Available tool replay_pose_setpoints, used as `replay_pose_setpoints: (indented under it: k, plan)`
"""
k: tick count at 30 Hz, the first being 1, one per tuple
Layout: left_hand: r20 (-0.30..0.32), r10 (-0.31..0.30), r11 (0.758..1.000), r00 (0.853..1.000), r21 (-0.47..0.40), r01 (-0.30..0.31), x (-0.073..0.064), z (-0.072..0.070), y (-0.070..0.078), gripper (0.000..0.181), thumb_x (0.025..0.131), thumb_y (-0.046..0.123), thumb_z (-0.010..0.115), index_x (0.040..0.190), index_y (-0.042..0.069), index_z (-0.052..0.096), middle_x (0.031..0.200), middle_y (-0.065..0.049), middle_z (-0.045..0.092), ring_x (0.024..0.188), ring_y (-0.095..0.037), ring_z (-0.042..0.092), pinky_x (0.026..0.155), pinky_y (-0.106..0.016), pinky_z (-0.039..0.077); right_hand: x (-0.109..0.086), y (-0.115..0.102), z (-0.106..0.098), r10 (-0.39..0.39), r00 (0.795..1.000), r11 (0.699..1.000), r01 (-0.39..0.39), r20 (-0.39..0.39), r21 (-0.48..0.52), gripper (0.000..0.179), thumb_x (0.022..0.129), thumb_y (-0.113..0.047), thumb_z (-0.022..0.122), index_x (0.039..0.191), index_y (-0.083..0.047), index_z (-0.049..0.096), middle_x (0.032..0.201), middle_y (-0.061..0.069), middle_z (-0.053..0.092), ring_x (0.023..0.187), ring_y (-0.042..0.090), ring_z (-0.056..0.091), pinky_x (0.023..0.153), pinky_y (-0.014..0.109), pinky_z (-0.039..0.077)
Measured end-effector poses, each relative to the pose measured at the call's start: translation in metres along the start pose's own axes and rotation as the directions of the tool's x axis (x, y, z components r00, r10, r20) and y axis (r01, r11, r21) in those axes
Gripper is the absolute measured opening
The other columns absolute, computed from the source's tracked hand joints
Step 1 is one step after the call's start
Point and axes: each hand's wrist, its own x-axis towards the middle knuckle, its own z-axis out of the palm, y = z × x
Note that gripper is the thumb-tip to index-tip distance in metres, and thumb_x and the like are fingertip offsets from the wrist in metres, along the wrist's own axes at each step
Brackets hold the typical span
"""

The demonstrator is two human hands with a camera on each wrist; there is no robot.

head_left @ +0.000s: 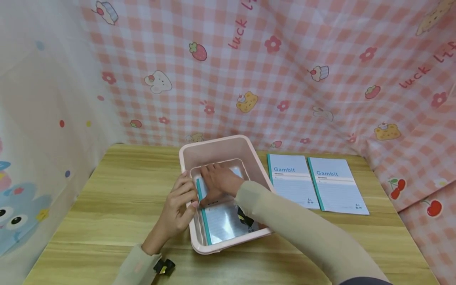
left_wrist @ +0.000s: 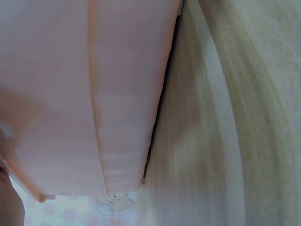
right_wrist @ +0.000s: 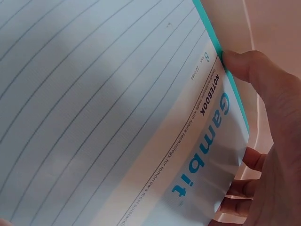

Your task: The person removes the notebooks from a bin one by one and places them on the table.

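A pink plastic bin (head_left: 256, 162) stands on the table. My left hand (head_left: 178, 204) grips its left rim; the left wrist view shows the bin's outer wall (left_wrist: 51, 103) and a bit of a finger at the lower left. My right hand (head_left: 219, 182) reaches inside and holds a light blue Gambit notebook (head_left: 226, 223) near its top. In the right wrist view the thumb (right_wrist: 244, 63) lies at the teal spine, and the other fingers are at the notebook's top edge, their tips partly hidden. The forearm covers part of the bin's right rim.
Two more Gambit notebooks, a left one (head_left: 292, 186) and a right one (head_left: 338, 190), lie side by side right of the bin on the wood-grain table (head_left: 139, 178). A pink checked curtain (head_left: 228, 79) hangs close behind the bin.
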Motion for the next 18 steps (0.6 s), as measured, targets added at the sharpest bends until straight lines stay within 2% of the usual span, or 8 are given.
replay_pose_setpoints:
  k: [3, 8, 15, 18]
  plan:
    - [0.001, -0.009, 1.0, 1.0, 0.002, 0.009, -0.0012, -0.0008, 0.0003, 0.014, 0.081, 0.007, 0.051, 0.068, 0.013, 0.056, 0.079, -0.002, 0.055, 0.097, -0.028, 0.053, 0.126, -0.045, 0.026, 0.0001, -0.0015, -0.0006, 0.016, 1.0, 1.0, -0.016, -0.004, -0.006, 0.112, 0.071, -0.083, 0.066, 0.151, -0.012, 0.032, 0.148, 0.012, 0.046, 0.134, 0.025, 0.047, 0.106, 0.039, 0.05]
    - [0.002, -0.008, 1.0, 1.0, 0.001, 0.008, -0.0019, -0.001, 0.0, 0.014, 0.082, 0.007, 0.051, 0.069, 0.012, 0.056, 0.08, -0.002, 0.055, 0.096, -0.031, 0.053, 0.126, -0.045, 0.025, -0.0014, -0.0033, -0.0018, 0.042, 0.999, 0.996, -0.043, -0.01, -0.072, 0.112, 0.069, -0.09, 0.061, 0.152, -0.02, 0.036, 0.141, 0.008, 0.049, 0.127, 0.023, 0.047, 0.098, 0.043, 0.052]
    - [-0.003, -0.007, 1.0, 1.0, -0.001, 0.007, -0.0015, -0.0006, 0.0004, 0.013, 0.08, 0.005, 0.051, 0.069, 0.012, 0.055, 0.08, -0.002, 0.055, 0.094, -0.031, 0.053, 0.126, -0.045, 0.025, -0.0011, -0.0049, 0.0, 0.049, 0.998, 0.994, -0.052, -0.039, -0.095, 0.121, 0.07, -0.094, 0.052, 0.159, -0.017, 0.024, 0.161, 0.009, 0.039, 0.141, 0.026, 0.047, 0.099, 0.051, 0.055]
    - [-0.005, -0.003, 1.0, 1.0, 0.0, 0.003, -0.0009, -0.0007, 0.0, 0.014, 0.08, 0.005, 0.051, 0.068, 0.012, 0.054, 0.079, -0.002, 0.054, 0.094, -0.029, 0.053, 0.126, -0.045, 0.026, -0.0009, -0.0061, 0.0015, 0.053, 0.998, 0.993, -0.056, -0.03, -0.104, 0.12, 0.073, -0.094, 0.048, 0.162, -0.018, 0.018, 0.161, 0.012, 0.039, 0.143, 0.028, 0.046, 0.098, 0.056, 0.054]
